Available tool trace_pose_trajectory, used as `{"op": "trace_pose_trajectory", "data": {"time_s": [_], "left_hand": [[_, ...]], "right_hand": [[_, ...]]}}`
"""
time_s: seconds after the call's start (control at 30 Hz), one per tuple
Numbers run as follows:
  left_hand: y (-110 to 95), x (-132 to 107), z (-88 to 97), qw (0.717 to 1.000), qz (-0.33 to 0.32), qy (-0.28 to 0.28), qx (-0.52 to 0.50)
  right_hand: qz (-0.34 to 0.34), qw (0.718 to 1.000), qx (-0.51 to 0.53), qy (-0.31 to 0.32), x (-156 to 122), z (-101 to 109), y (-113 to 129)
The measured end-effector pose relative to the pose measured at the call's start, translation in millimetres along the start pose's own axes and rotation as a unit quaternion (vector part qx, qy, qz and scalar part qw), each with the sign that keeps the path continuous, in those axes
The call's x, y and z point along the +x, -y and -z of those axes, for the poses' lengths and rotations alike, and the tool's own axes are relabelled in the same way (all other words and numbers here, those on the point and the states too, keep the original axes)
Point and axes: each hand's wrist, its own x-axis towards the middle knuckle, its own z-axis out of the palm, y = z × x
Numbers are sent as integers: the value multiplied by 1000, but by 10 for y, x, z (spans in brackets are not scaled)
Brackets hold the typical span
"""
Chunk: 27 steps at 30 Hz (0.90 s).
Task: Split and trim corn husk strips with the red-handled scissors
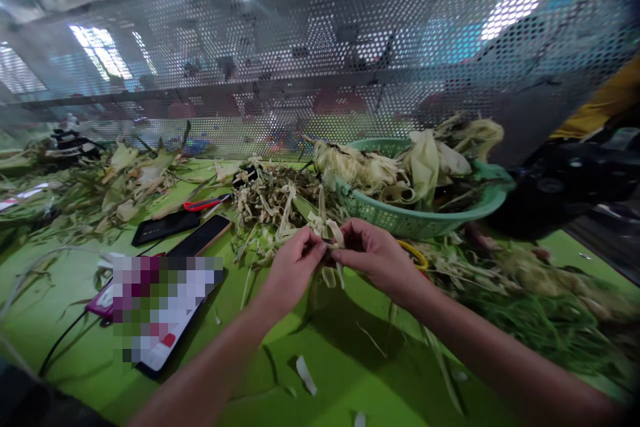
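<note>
Both hands meet over the green table, pinching pale strips of corn husk (330,275) that look knotted or folded together. My left hand (295,263) has thumb and forefinger closed on the strips from the left. From the other side, my right hand (373,255) grips them between thumb and fingers, with a loop of husk standing up between the two hands. The fingertips partly hide the exact fold. Just behind lies a heap of knotted husk pieces (265,207). Close to the right hand stands a green plastic basket (400,219) filled with dried husks and silk (360,170).
At left lie a phone with a lit screen (175,337), two dark phones and a red utility knife (206,203). Loose husks (125,177) cover the far left. Green netting (550,333) and a yellow ring (414,255) are at right. A perforated metal panel (300,47) rises behind.
</note>
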Motion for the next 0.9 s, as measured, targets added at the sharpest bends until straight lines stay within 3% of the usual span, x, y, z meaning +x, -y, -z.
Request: {"op": "trace_pose_trajectory", "data": {"time_s": [0.13, 0.5, 0.77, 0.9], "left_hand": [[12, 4, 5, 1000, -1, -1, 8], [-6, -9, 0, 999, 21, 18, -42], [64, 27, 50, 999, 20, 41, 17], [38, 14, 47, 996, -27, 62, 62]], "right_hand": [[-13, 996, 82, 22, 5, 5, 26], [-52, 984, 171, 22, 8, -1, -17], [-52, 993, 107, 1, 6, 31, 54], [-28, 999, 21, 2, 10, 7, 61]]}}
